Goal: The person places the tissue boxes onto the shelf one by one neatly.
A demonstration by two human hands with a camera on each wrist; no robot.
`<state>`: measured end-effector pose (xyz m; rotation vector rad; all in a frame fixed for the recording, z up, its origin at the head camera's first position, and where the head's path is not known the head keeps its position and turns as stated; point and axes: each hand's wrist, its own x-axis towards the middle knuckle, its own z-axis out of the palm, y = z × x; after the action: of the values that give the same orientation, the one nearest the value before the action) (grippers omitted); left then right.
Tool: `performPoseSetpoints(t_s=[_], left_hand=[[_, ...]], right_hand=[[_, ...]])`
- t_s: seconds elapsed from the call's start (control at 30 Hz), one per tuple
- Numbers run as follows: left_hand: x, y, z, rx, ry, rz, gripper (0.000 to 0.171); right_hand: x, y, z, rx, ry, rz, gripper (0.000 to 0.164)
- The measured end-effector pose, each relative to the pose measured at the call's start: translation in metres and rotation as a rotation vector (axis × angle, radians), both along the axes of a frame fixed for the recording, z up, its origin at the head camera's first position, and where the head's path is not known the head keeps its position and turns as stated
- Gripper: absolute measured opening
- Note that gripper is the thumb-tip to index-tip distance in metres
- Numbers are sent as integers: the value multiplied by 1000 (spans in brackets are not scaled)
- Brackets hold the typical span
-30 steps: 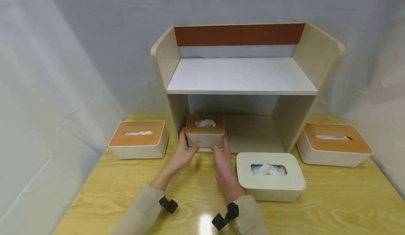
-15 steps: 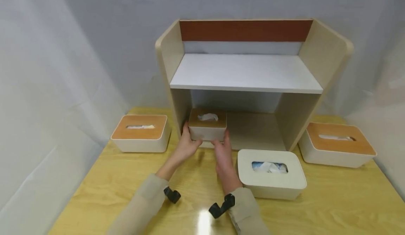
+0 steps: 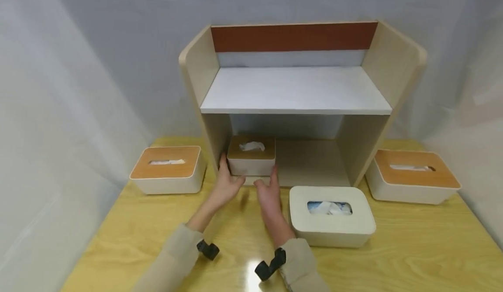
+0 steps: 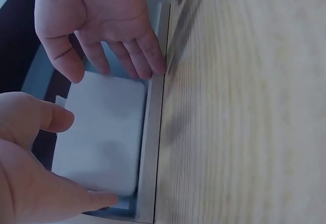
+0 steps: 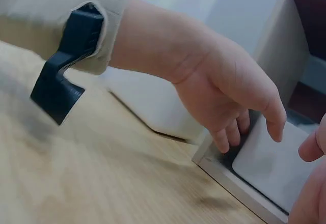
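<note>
A small tissue box point(image 3: 251, 166) with a wood-coloured lid and a tuft of tissue sits in the lower left compartment of the desktop shelf point(image 3: 294, 109). My left hand point(image 3: 225, 190) lies along its left side, thumb held off the front face. On the other side, my right hand point(image 3: 270, 198) has its fingers at the right edge of the box, thumb also apart from it. In the left wrist view the white front face point(image 4: 104, 132) shows between both hands, with the right hand's fingers point(image 4: 137, 58) loosely extended. The box's back is hidden.
A cream tissue box point(image 3: 332, 226) stands just right of my right forearm, before the shelf. Wood-lidded tissue boxes flank the shelf, one at the left point(image 3: 167, 170) and one at the right point(image 3: 412, 176). The wooden table point(image 3: 129, 248) meets pale curtains.
The small tissue box has slid slightly deeper into the lower compartment. My hands stay at its sides, and the thumbs now stand off its front. The head view has shifted a little.
</note>
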<state>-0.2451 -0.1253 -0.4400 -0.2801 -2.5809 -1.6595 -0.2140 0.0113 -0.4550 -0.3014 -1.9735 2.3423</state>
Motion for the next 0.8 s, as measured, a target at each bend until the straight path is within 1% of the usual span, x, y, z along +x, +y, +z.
performPoseSetpoints(t_s=[0.1,0.23,0.4,0.5,0.57,0.63,0.7,0.8], left_hand=[[9,1,9,-5,-22,3,98],[22,1,18,21,-20,-8,98],[37,6,33,37,-27,-46,94],[47,12,42,54,-48,-70,93],[55,15,46,45,-63,-82,93],[61,17,49,32,-71,-109,93],[66,18,53,4,-67,-147,93],[69,18,59,-29,-45,-218,92]], right_hand=[[8,2,8,57,-29,38,90],[23,6,21,98,-23,115,91],[40,18,46,63,-15,232,87],[50,33,62,79,5,283,84],[57,44,71,108,25,308,82],[64,58,78,158,55,326,81],[69,74,84,210,91,326,81],[73,100,92,320,160,314,79]])
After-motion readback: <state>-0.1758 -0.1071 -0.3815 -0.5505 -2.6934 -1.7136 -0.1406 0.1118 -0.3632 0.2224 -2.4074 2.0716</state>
